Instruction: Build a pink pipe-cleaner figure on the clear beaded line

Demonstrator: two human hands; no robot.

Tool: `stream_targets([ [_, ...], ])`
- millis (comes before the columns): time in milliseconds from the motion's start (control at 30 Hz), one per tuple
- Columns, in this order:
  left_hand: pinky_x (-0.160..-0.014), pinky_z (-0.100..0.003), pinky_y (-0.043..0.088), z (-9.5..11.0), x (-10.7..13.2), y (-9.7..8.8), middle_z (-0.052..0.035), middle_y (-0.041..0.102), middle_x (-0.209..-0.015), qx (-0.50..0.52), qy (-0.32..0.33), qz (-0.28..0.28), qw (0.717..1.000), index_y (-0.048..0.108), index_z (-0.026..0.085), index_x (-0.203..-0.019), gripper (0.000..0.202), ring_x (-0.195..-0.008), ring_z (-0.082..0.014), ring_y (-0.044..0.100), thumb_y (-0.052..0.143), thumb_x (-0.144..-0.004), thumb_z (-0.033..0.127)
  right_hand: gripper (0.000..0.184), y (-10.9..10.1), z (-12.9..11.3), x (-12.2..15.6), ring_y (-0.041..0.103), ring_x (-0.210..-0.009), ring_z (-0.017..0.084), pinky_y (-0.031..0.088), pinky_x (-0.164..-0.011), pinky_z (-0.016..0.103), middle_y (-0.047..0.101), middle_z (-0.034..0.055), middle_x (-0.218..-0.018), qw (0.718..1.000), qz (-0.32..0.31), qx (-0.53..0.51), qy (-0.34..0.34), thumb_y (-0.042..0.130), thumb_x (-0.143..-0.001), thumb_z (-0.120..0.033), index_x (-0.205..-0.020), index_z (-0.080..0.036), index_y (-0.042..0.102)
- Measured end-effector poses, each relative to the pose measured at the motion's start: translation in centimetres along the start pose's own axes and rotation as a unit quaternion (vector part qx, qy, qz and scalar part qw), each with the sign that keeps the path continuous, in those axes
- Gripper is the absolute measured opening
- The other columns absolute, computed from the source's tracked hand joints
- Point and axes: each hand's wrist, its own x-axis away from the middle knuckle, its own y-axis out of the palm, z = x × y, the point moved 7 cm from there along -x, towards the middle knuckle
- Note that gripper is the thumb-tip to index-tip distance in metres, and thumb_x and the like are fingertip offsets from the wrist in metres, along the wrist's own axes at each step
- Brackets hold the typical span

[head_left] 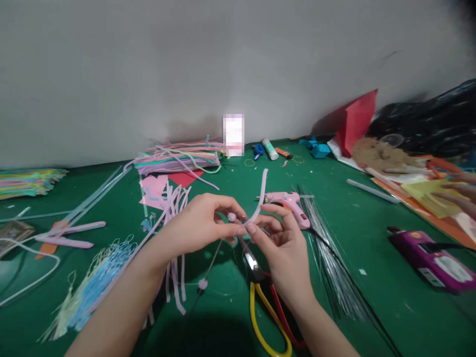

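My left hand [208,218] pinches a thin stem with a small pale lilac knob [231,216] at its top, just above the fingertips. Between the fingers of my right hand [280,238] is a short lilac pipe cleaner [263,191]. Its free end curves upward, while its lower end meets the left fingertips. Scissors [255,267] with yellow and red handles lie under the hands, tips partly hidden. Another thin stem with a lilac knob [203,284] rests below my left hand. Cut lilac pipe cleaners [176,292] lie beneath my left forearm.
A pink glue gun [293,206] lies right of my hands, beside a bundle of thin wires [336,267]. Blue tassels [96,282] are at left, a pipe cleaner bundle [178,161] at the back. A purple device [433,260] and another person's hand [461,191] are at far right.
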Motion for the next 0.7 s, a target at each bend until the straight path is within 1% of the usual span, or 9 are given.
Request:
stream_targets([
  [67,-0.056,-0.023,0.051,-0.3,-0.1,0.5,0.0007,0.071,-0.073,0.021,-0.018,-0.007,1.000,0.071,0.021,-0.085,0.016,-0.058,-0.0156,0.069,0.068,-0.076,0.034,0.035,-0.1,0.4,-0.2,0.064,-0.069,0.009,0.051,-0.064,0.020,0.069,-0.0042,-0.078,0.999,0.005,-0.025,0.024,0.074,-0.077,-0.027,-0.106,-0.025,0.053],
  [167,-0.054,-0.023,0.052,-0.6,-0.1,0.6,0.0014,0.069,-0.072,0.045,-0.030,0.015,0.998,0.071,0.021,-0.082,0.018,-0.056,-0.0157,0.069,0.070,-0.076,0.038,0.031,-0.3,0.5,-0.5,0.063,-0.065,0.007,0.051,-0.062,0.018,0.070,-0.0045,-0.076,0.998,0.015,-0.042,0.043,0.073,-0.078,-0.029,-0.102,-0.023,0.055],
  [267,-0.051,-0.023,0.052,-1.0,-0.1,0.5,0.0016,0.069,-0.072,0.070,-0.036,0.037,0.996,0.073,0.021,-0.082,0.023,-0.054,-0.0162,0.069,0.071,-0.074,0.043,0.024,-0.3,0.1,-0.7,0.065,-0.066,0.008,0.052,-0.061,0.017,0.071,-0.0036,-0.073,0.999,0.013,-0.013,0.037,0.073,-0.078,-0.029,-0.094,-0.021,0.057],
  [367,-0.050,-0.022,0.051,-1.0,-0.1,0.4,0.0023,0.071,-0.070,0.057,-0.032,0.059,0.996,0.075,0.023,-0.084,0.022,-0.053,-0.0150,0.068,0.071,-0.074,0.043,0.025,-0.3,-0.5,-0.6,0.067,-0.067,0.009,0.054,-0.063,0.019,0.072,-0.0042,-0.073,0.999,0.018,0.022,0.018,0.074,-0.077,-0.027,-0.092,-0.022,0.055],
  [467,-0.053,-0.021,0.049,-0.4,-0.1,0.1,0.0029,0.073,-0.072,0.010,-0.006,0.077,0.997,0.077,0.027,-0.085,0.017,-0.057,-0.0136,0.066,0.070,-0.076,0.040,0.028,-0.4,-1.2,-0.5,0.069,-0.068,0.010,0.056,-0.065,0.021,0.072,-0.0052,-0.073,0.998,0.028,0.049,-0.015,0.075,-0.077,-0.024,-0.091,-0.025,0.050],
  [567,-0.056,-0.020,0.048,0.3,0.0,-0.6,0.0032,0.073,-0.071,-0.032,0.024,0.096,0.995,0.077,0.027,-0.078,0.012,-0.063,-0.0133,0.065,0.070,-0.075,0.036,0.018,0.2,-2.2,-0.5,0.069,-0.071,0.010,0.056,-0.066,0.021,0.071,-0.0043,-0.076,0.991,0.010,0.114,-0.072,0.071,-0.079,-0.021,-0.087,-0.024,0.055],
  [633,-0.056,-0.020,0.047,0.5,0.1,-1.3,0.0030,0.072,-0.070,-0.043,0.028,0.106,0.993,0.076,0.026,-0.074,0.011,-0.063,-0.0130,0.063,0.071,-0.074,0.035,0.009,0.9,-3.0,-0.5,0.069,-0.074,0.010,0.056,-0.069,0.021,0.071,-0.0026,-0.081,0.977,-0.016,0.177,-0.122,0.067,-0.082,-0.018,-0.087,-0.023,0.061],
  [700,-0.055,-0.020,0.046,0.5,0.3,-2.0,0.0030,0.071,-0.067,-0.048,0.024,0.114,0.992,0.076,0.025,-0.072,0.010,-0.061,-0.0123,0.061,0.071,-0.073,0.034,0.011,1.8,-3.8,-0.4,0.068,-0.076,0.010,0.056,-0.071,0.023,0.072,-0.0009,-0.086,0.953,-0.037,0.242,-0.178,0.063,-0.085,-0.015,-0.091,-0.023,0.066],
])
